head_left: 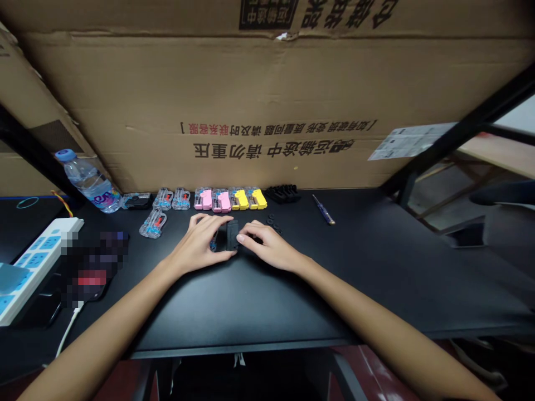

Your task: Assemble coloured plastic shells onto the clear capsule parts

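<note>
Thumb and fingers of my left hand [200, 242] grip a flat black rectangular plastic piece [232, 235] by its top and bottom ends, standing just above the black table. My right hand [267, 242] is closed, its thumb and forefinger pinched at the piece's right edge; whether something small is between them is hidden. Behind my left hand's fingers shows a bit of clear and blue plastic [213, 243]. Just beyond my hands lies a row of clear plastic assemblies with pink pistol-shaped parts [204, 199] and yellow ones [239, 199]. Small black rings [273, 224] lie beyond my right hand.
Clear assemblies with red parts [152, 224] lie at left, near a water bottle [94, 184]. Black parts [284, 193] are piled by the cardboard wall [251, 83]. A screwdriver [324, 210] lies right. A power strip [39, 262] and phone [94, 267] with cable are far left.
</note>
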Tool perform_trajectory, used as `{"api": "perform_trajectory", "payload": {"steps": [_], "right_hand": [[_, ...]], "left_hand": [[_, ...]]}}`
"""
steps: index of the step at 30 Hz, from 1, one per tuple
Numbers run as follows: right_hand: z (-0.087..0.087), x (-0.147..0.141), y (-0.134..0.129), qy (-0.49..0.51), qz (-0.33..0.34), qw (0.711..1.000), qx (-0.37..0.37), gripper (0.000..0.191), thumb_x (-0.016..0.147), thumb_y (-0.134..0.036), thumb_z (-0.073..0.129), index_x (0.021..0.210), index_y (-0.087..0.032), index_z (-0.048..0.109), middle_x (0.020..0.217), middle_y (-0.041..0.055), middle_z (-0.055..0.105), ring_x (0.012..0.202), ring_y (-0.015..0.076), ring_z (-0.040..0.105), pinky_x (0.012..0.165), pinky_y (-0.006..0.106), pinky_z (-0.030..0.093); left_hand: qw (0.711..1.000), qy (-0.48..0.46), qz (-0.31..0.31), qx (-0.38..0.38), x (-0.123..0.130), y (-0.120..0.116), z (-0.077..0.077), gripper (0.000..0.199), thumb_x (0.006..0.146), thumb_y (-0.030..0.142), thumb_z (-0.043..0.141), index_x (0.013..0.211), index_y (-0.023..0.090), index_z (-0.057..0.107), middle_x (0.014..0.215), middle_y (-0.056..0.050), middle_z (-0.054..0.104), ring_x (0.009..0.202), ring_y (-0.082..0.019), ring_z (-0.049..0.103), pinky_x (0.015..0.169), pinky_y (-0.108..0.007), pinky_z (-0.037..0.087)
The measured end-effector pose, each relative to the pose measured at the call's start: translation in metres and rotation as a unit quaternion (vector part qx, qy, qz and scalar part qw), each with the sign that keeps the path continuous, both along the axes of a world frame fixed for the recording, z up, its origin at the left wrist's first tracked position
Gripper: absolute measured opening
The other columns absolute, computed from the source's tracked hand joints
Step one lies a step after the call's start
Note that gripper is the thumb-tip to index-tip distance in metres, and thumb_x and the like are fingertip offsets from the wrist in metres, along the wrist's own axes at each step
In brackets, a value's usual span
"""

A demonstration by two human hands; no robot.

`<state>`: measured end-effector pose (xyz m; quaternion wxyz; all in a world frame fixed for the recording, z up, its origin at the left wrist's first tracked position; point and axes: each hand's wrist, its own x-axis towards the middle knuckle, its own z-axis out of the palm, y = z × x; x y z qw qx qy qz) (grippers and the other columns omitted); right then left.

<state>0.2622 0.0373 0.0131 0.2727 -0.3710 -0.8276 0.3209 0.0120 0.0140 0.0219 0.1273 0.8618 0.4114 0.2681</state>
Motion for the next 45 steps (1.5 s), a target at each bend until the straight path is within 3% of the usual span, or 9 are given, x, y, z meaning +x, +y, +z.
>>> {"api": "perform_trajectory", "payload": {"steps": [5, 8, 11, 20, 27, 34, 41, 45], "right_hand": [[0.003, 0.042, 0.032, -0.011, -0.106, 0.990, 0.088, 0.029, 0.105, -0.046, 0.058, 0.112, -0.025, 0.077, 0.114, 0.0089, 0.079, 0.107, 0.0287, 0.068, 0.099, 0.044, 0.051], [0.004, 0.071, 0.050, -0.037, -0.159, 0.982, 0.094, 0.029, 0.102, -0.043, 0.058, 0.105, -0.021, 0.077, 0.104, 0.0093, 0.080, 0.090, 0.0272, 0.070, 0.086, 0.041, 0.053], [0.001, 0.085, 0.060, -0.069, -0.166, 0.981, 0.067, 0.026, 0.097, -0.039, 0.060, 0.097, -0.021, 0.079, 0.093, 0.0084, 0.080, 0.079, 0.0248, 0.069, 0.077, 0.038, 0.053], [-0.010, 0.071, 0.059, -0.071, -0.129, 0.986, 0.083, 0.019, 0.090, -0.035, 0.068, 0.093, -0.022, 0.082, 0.089, 0.0091, 0.075, 0.083, 0.0255, 0.067, 0.083, 0.041, 0.054], [-0.019, 0.061, 0.056, -0.027, -0.101, 0.994, 0.025, 0.022, 0.089, -0.036, 0.069, 0.100, -0.020, 0.081, 0.093, 0.0083, 0.075, 0.082, 0.0223, 0.068, 0.081, 0.038, 0.055], [-0.026, 0.065, 0.059, -0.014, -0.105, 0.994, 0.022, 0.026, 0.091, -0.042, 0.069, 0.101, -0.020, 0.080, 0.096, 0.0090, 0.073, 0.081, 0.0218, 0.068, 0.079, 0.037, 0.055], [-0.018, 0.070, 0.059, -0.062, -0.086, 0.993, 0.045, 0.018, 0.091, -0.037, 0.069, 0.094, -0.021, 0.076, 0.092, 0.0081, 0.071, 0.085, 0.0240, 0.067, 0.082, 0.039, 0.054], [-0.017, 0.066, 0.057, -0.073, -0.081, 0.993, 0.051, 0.013, 0.092, -0.032, 0.067, 0.090, -0.021, 0.073, 0.092, 0.0087, 0.071, 0.088, 0.0250, 0.066, 0.084, 0.039, 0.053]], "left_hand": [[0.999, 0.027, 0.022, -0.015, 0.000, 0.002, -0.002, 0.063, 0.086, 0.058, 0.077, 0.137, 0.025, 0.061, 0.137, -0.010, 0.071, 0.131, -0.033, 0.061, 0.123, -0.055, 0.027], [0.999, 0.040, 0.025, -0.024, 0.001, 0.002, -0.003, 0.061, 0.084, 0.060, 0.078, 0.132, 0.025, 0.064, 0.133, -0.010, 0.072, 0.130, -0.034, 0.061, 0.122, -0.056, 0.029], [0.998, 0.042, 0.023, -0.032, 0.001, 0.002, -0.005, 0.059, 0.084, 0.060, 0.079, 0.130, 0.025, 0.065, 0.131, -0.009, 0.073, 0.128, -0.034, 0.062, 0.123, -0.058, 0.029], [0.998, 0.049, 0.019, -0.039, 0.001, 0.003, -0.008, 0.065, 0.087, 0.063, 0.076, 0.136, 0.023, 0.062, 0.135, -0.011, 0.073, 0.129, -0.032, 0.065, 0.126, -0.061, 0.021], [0.998, 0.053, 0.020, -0.038, 0.002, 0.003, -0.009, 0.064, 0.087, 0.061, 0.076, 0.138, 0.024, 0.061, 0.138, -0.011, 0.072, 0.131, -0.032, 0.064, 0.127, -0.059, 0.020], [0.998, 0.048, 0.008, -0.045, 0.002, 0.002, -0.014, 0.085, 0.088, 0.057, 0.076, 0.158, 0.024, 0.042, 0.151, -0.015, 0.063, 0.139, -0.032, 0.059, 0.129, -0.060, 0.017], [0.998, 0.041, 0.010, -0.042, 0.001, 0.003, -0.012, 0.066, 0.092, 0.057, 0.075, 0.147, 0.026, 0.055, 0.143, -0.011, 0.069, 0.135, -0.031, 0.062, 0.128, -0.059, 0.019], [0.999, 0.040, 0.008, -0.031, 0.001, 0.004, -0.012, 0.067, 0.090, 0.057, 0.078, 0.145, 0.026, 0.057, 0.141, -0.011, 0.070, 0.133, -0.031, 0.062, 0.128, -0.059, 0.021]]}}
